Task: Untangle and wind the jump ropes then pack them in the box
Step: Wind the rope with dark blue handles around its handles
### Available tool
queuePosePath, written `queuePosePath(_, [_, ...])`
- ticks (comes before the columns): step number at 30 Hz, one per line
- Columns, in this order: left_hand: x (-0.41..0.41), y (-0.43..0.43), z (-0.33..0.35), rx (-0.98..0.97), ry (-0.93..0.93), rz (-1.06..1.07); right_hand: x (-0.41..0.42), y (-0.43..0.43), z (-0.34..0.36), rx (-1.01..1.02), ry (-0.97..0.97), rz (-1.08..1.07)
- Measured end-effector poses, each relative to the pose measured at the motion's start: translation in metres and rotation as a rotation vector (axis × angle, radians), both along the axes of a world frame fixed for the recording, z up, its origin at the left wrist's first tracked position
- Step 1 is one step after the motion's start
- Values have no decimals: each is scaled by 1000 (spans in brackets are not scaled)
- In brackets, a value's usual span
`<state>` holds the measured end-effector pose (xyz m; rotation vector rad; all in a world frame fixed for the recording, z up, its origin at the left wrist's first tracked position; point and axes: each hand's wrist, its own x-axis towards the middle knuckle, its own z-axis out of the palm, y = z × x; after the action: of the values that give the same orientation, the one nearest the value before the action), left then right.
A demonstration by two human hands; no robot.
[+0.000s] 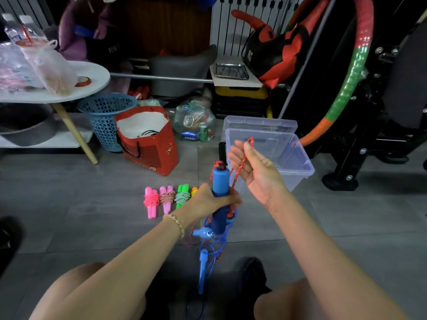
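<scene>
My left hand (pixel 208 199) grips the blue foam handles (pixel 220 183) of a jump rope, held upright above the floor. Its red speckled rope (pixel 240 166) runs up from the handles to my right hand (pixel 256 168), which pinches the rope with a small loop sticking out above the fingers. Under the handles a blue jump rope (pixel 204 262) with light blue handles lies loose and tangled on the floor. Several wound ropes lie in a row on the floor: pink (pixel 151 200), pink with a speckled cord (pixel 167 197), green (pixel 182 196) and orange (pixel 194 191). A clear plastic box (pixel 298 165) stands open behind my right hand.
The box's clear lid (pixel 261 123) leans behind it. A red bag (pixel 150 144) and a blue mesh basket (pixel 104 116) stand to the left, next to a white table (pixel 87 84). A bag of bottles and cans (pixel 196 123) and black gym equipment (pixel 369 135) fill the back and right.
</scene>
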<state>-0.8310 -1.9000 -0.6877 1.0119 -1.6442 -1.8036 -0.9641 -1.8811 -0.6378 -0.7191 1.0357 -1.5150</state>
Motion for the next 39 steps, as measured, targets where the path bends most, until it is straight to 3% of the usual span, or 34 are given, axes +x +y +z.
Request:
queuePosePath(4, [8, -18, 14, 50, 128, 194, -11, 2, -12, 99, 203, 136])
queuePosePath(7, [14, -28, 20, 145, 274, 226, -13, 8, -48, 296, 392, 465])
queuePosePath(10, [18, -31, 26, 223, 366, 198, -6, 13, -73, 415, 373, 692])
queuePosePath(15, [29, -39, 29, 258, 390, 294, 11, 14, -85, 336, 420, 602])
queuePosePath(19, [33, -40, 31, 325, 371, 281, 4, 11, -72, 312, 261, 274])
queuePosePath(20, [33, -39, 32, 340, 382, 278, 0, 8, -71, 325, 295, 193])
queuePosePath(22, [31, -38, 32, 366, 420, 287, -5, 5, -73, 360, 607, 115])
queuePosePath(24, [27, -35, 32, 382, 447, 286, -4, 7, -74, 324, 731, 140])
queuePosePath(28, [22, -32, 32, 431, 502, 279, 11, 8, -71, 281, 253, 433])
queuePosePath(30, [23, -34, 32, 434, 519, 298, 17, 7, -68, 342, 143, 507])
queuePosePath(36, [29, -42, 27, 376, 485, 393, 19, 17, -62, 341, 274, 639])
queuePosePath(39, [31, -45, 24, 308, 410, 403, 21, 17, -60, 286, 443, 557])
